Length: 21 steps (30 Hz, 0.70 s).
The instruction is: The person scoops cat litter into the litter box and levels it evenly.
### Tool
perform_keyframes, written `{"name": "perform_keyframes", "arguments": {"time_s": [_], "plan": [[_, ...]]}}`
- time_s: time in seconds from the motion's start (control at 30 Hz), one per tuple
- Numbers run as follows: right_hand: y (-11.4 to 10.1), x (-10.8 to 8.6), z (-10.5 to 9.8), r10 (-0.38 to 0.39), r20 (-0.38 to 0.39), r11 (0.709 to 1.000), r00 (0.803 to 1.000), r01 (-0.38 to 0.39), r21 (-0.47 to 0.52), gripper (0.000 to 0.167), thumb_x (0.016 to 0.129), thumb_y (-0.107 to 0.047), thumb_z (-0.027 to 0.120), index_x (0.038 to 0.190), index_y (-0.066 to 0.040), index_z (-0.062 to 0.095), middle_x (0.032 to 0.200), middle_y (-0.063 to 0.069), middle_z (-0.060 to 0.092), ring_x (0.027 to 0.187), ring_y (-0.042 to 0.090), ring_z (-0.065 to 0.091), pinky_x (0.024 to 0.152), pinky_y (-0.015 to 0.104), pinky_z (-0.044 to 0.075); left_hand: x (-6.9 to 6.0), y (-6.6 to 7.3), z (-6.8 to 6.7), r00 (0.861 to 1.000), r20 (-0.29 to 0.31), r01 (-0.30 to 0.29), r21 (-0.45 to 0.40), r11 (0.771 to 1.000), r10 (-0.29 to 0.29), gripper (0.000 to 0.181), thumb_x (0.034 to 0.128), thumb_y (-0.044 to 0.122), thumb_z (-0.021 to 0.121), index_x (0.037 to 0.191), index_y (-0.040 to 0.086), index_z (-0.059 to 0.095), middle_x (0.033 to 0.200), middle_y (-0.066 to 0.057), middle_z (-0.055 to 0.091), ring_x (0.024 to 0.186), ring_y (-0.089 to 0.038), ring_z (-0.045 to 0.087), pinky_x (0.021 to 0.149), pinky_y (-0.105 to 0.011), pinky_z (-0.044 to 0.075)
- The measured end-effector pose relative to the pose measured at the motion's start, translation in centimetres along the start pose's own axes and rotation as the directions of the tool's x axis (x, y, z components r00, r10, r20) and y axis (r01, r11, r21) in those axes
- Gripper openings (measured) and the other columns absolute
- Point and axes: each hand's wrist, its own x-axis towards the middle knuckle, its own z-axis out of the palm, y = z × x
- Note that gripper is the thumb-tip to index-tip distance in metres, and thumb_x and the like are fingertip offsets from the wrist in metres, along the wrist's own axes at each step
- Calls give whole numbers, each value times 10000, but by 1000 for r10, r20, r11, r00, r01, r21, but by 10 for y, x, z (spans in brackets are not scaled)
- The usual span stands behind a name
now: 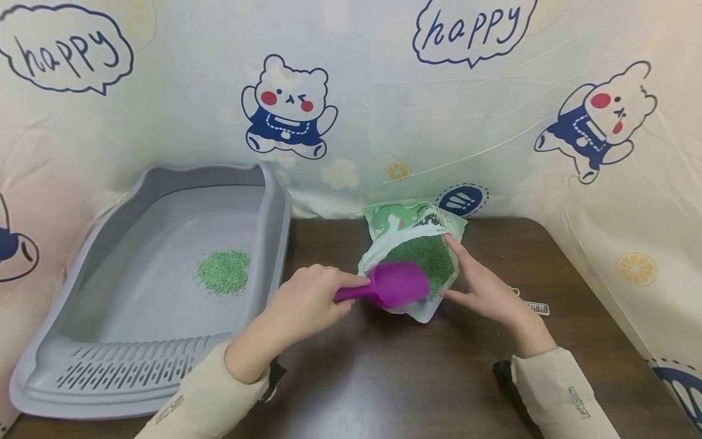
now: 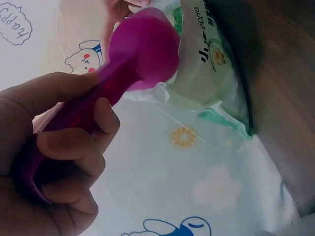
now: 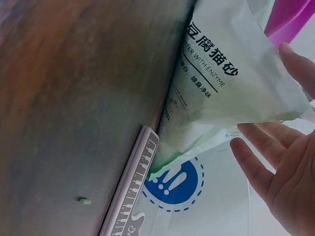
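My left hand (image 1: 312, 299) grips the handle of a purple scoop (image 1: 400, 284), its fingers curled round it in the left wrist view. The scoop's bowl lies over the mouth of an open bag of tofu cat litter (image 1: 378, 249), and I see no pellets in it. Green pellets (image 1: 422, 253) fill the visible part of the bag. My right hand (image 1: 488, 289) steadies the bag's right side, thumb and fingers spread along the rim; the right wrist view shows the fingers nearly straight. To the left, a grey litter box (image 1: 131, 262) holds a small heap of green pellets (image 1: 223, 271).
A pale strip with a piano-key print (image 3: 132, 184) lies on the brown table (image 1: 373, 378), right of the bag. One stray green pellet (image 3: 85, 201) sits near it. Behind the table hangs a printed cloth (image 1: 356, 122) with bears and lettering.
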Motion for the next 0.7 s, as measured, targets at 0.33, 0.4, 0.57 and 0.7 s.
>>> {"name": "perform_keyframes", "arguments": {"time_s": [0.33, 0.4, 0.57, 0.7], "plan": [[-1, 1, 1, -6, -8, 1000, 1000, 6, -11, 1069, 859, -208, 783, 1606, -215, 18, 1572, 274, 311, 1385, 461, 409, 1079, 609, 377, 10, 5, 9, 998, -8, 63, -30, 998, -64, 381, 833, 80, 684, 1149, 277, 762, 984, 41, 763, 631, -119, 504, 504, -261, 373], [-1, 1, 1, -4, -11, 1000, 1000, 4, -14, 1072, 857, -205, 784, 1606, -213, 18, 1570, 276, 313, 1386, 461, 408, 1079, 608, 377, 12, 6, 10, 996, -6, 87, -39, 995, -87, 385, 827, 76, 684, 1148, 274, 763, 978, 33, 762, 614, -127, 502, 495, -266, 371], [-2, 0, 1, 1, -14, 1000, 1000, -1, -14, 1075, 854, -199, 786, 1607, -210, 18, 1574, 274, 308, 1391, 463, 399, 1084, 609, 371, 16, 10, 14, 991, -5, 132, -45, 990, -132, 404, 815, 57, 672, 1145, 271, 764, 980, 15, 761, 589, -157, 501, 459, -273, 360], [-2, 0, 1, 3, -12, 1000, 1000, -4, -9, 1074, 854, -206, 787, 1608, -212, 23, 1580, 268, 301, 1393, 463, 397, 1083, 613, 370, 18, 9, 18, 985, -11, 172, -35, 984, -172, 418, 812, 52, 675, 1153, 278, 760, 1008, 11, 761, 606, -185, 517, 438, -276, 361]]}}
